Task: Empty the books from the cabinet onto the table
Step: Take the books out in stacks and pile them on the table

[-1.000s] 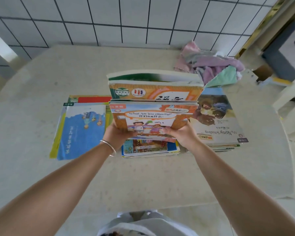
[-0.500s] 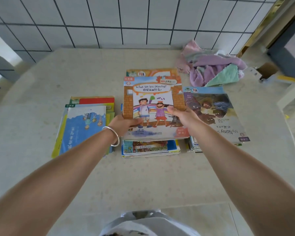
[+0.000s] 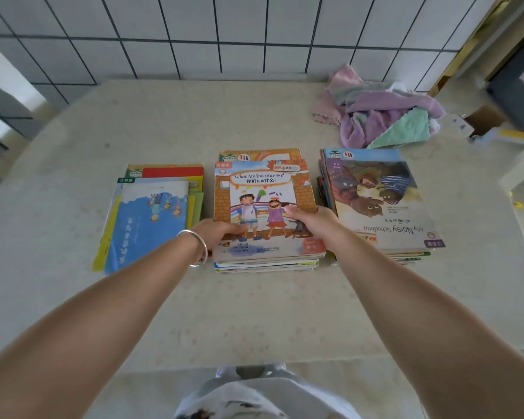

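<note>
1. The left hand (image 3: 217, 232) and right hand (image 3: 310, 219) are closed on the near edge of the "What Are You Drawing?" book (image 3: 263, 207), thumbs on its cover.
2. That book lies flat atop the middle stack (image 3: 266, 263) on the table (image 3: 164, 122).
3. Narrow gaps separate it from the left stack (image 3: 152, 219) and right stack (image 3: 378, 204).
4. Bare table lies in front; the cloths (image 3: 378, 116) sit behind on the right.

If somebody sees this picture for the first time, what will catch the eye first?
Three book piles in a row on the table. Both hands, left hand and right hand, hold the middle pile's top book, "What Are You Drawing?". Crumpled pastel cloths lie at the far right.
</note>
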